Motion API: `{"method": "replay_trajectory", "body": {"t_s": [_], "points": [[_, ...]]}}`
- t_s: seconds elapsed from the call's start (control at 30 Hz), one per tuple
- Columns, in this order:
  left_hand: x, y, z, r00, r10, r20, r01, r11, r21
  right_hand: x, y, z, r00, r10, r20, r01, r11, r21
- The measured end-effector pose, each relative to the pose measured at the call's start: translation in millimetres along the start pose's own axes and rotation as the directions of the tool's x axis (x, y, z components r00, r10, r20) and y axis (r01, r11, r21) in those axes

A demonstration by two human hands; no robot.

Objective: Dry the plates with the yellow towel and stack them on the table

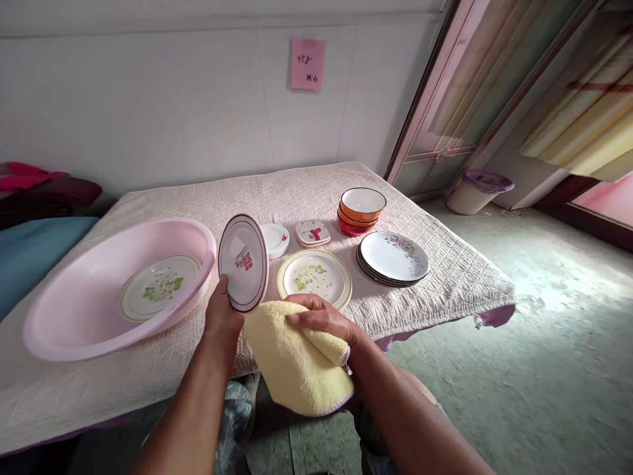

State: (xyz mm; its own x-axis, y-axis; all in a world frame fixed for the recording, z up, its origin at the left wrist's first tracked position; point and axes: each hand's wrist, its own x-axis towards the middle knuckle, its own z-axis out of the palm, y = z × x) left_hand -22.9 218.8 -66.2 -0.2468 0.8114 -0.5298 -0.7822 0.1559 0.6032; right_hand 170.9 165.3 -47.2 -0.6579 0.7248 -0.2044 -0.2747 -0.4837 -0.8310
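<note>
My left hand (223,305) grips the lower edge of a white plate (243,262) with a dark red rim and a red printed design, tilted up nearly on edge. In my right hand (321,315) is a yellow towel (301,369) with a purple edge, bunched at the top and hanging down over my lap. The towel's upper corner comes close to the plate's bottom edge; whether they touch I cannot tell. Just beyond my right hand lies a yellow-rimmed plate (316,277) with a green leaf pattern.
A pink basin (44,310) at left holds a leaf-patterned plate (161,287). Small white plates (277,239), squarish dishes (313,233), orange bowls (362,208) and dark-edged plates (393,257) stand on the quilted cover (459,284). A trash bin (477,192) is on the floor.
</note>
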Motion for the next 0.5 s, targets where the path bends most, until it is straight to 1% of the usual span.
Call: {"method": "replay_trajectory", "body": {"t_s": [0.07, 0.13, 0.23, 0.3, 0.37, 0.43, 0.5], "points": [[1, -2, 2, 0.999, 0.032, -0.041, -0.032, 0.999, 0.000, -9, -8, -5, 0.997, -0.047, -0.063, 0.047, 0.999, 0.009], [1, -3, 5, 0.993, 0.073, -0.094, -0.072, 0.997, 0.015, -18, -15, -14, 0.983, -0.101, -0.152, 0.099, 0.995, -0.020], [-2, -10, 8, 0.986, 0.126, -0.107, -0.120, 0.991, 0.059, -28, -18, -29, 0.941, -0.190, -0.279, 0.155, 0.977, -0.144], [-5, -16, 9, 0.983, 0.168, -0.073, -0.161, 0.982, 0.101, -32, -17, -36, 0.913, -0.253, -0.321, 0.174, 0.951, -0.255], [-9, -25, 10, 0.977, 0.215, -0.007, -0.211, 0.965, 0.158, -35, -14, -40, 0.895, -0.292, -0.337, 0.182, 0.929, -0.322], [-13, -34, 11, 0.962, 0.263, 0.068, -0.272, 0.938, 0.215, -37, -13, -42, 0.895, -0.282, -0.345, 0.171, 0.932, -0.318], [-16, -44, 14, 0.945, 0.303, 0.126, -0.326, 0.906, 0.269, -41, -13, -45, 0.903, -0.238, -0.357, 0.141, 0.951, -0.276]]}}
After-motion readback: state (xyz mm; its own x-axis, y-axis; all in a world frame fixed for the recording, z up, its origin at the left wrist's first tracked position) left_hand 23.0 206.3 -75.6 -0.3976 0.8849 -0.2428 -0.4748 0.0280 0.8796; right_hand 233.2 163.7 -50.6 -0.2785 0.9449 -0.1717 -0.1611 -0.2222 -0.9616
